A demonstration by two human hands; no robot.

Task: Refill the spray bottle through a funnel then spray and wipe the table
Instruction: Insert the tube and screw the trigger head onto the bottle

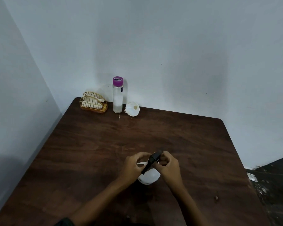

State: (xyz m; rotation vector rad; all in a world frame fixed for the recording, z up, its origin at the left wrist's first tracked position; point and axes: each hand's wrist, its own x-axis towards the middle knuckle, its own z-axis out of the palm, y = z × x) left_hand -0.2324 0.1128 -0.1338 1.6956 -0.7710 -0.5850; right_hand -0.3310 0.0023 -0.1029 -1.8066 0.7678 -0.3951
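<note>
A white spray bottle (pixel 149 177) stands on the dark wooden table (pixel 91 144), near its front middle. Its black trigger head (pixel 153 159) sits at the bottle's top. My left hand (pixel 134 165) grips the bottle's neck and shoulder from the left. My right hand (pixel 167 165) is closed around the black head from the right. Most of the bottle is hidden by both hands. At the back a white funnel (pixel 132 109) lies on its side beside a tall clear bottle (pixel 117 97) with a purple cap, partly filled with clear liquid.
A gold wire napkin holder (pixel 93 103) with white napkins stands in the table's back left corner, against the pale walls. A small dark speck (pixel 216 197) lies near the right edge. To the right of the table is a dark floor with white scraps (pixel 252 176).
</note>
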